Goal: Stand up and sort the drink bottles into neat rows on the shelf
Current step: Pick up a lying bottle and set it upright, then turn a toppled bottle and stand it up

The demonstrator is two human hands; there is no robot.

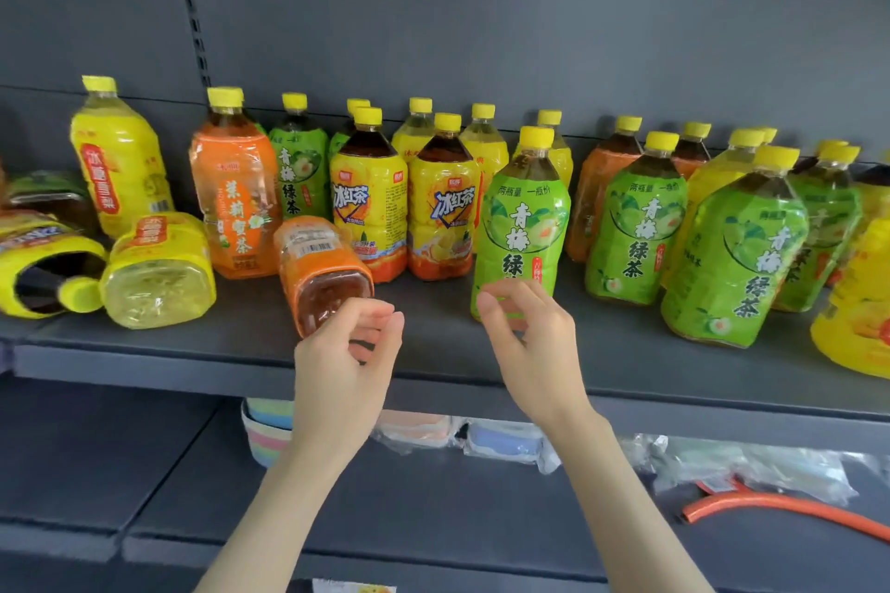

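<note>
**Both hands slack at the shelf front, one orange bottle down**

The left hand [346, 347] hung at the front edge of the shelf [433, 354] with its fingers loosely curled and closed round nothing. Its thumb lay right at the base of the fallen orange bottle [318, 260]; whether it touched could not be told. The right hand [527, 337] was likewise loosely curled and held nothing. It sat just in front of the foot of the front green bottle [522, 217], which stood upright.

The fallen orange bottle lay on its side with its base towards the person. It was between the upright orange bottle [236, 202] and two yellow iced-tea bottles [368, 202] that stood side by side. Further left a yellow bottle [154, 270] lay toppled, base forward, beside another toppled bottle [38, 265], and a tall yellow bottle [120, 159] stood behind them. To the right, more green bottles [635, 226] stood in a loose cluster, mixed with orange and yellow ones.

On the lower shelf [192, 496] lay plastic-wrapped packets [501, 443] and an orange hose [790, 510].
</note>
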